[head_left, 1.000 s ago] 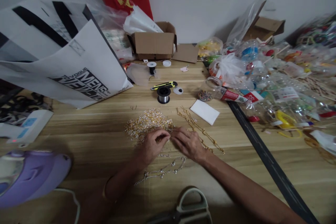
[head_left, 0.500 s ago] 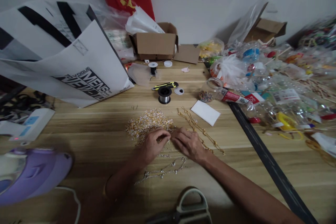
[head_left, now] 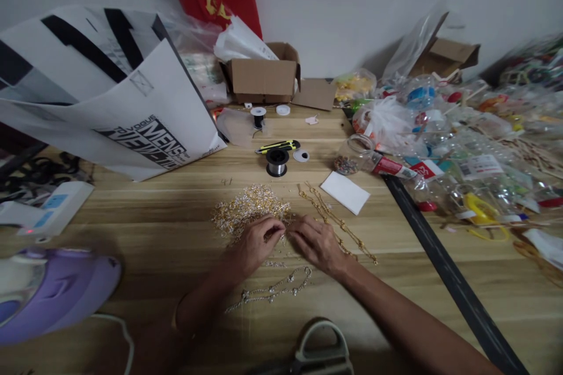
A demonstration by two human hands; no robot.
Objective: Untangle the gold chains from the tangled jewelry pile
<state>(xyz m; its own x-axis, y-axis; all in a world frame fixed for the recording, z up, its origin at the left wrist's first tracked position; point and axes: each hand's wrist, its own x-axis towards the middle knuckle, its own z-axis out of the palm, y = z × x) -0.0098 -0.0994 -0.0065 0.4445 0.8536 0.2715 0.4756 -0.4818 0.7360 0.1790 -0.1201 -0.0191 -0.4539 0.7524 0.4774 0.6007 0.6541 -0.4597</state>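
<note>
My left hand is closed in a pinch at the front edge of a pile of small gold and silver jewellery pieces. Close beside it, my right hand has its fingers pressed together, the tips almost meeting the left ones. Whatever the fingertips hold is too small to name. A gold chain lies partly behind my right hand. Nearer to me rests a silver chain in a loop, with a short row of silver bits above it.
Behind the pile stand a wire spool, a yellow-black utility knife and a jar of beads. Scissors lie at the front, a purple iron at left. Plastic bottles crowd the right; a white bag stands left.
The camera view has shifted slightly, so the scene sits a little lower. Both hands keep nearly the same place and pose.
</note>
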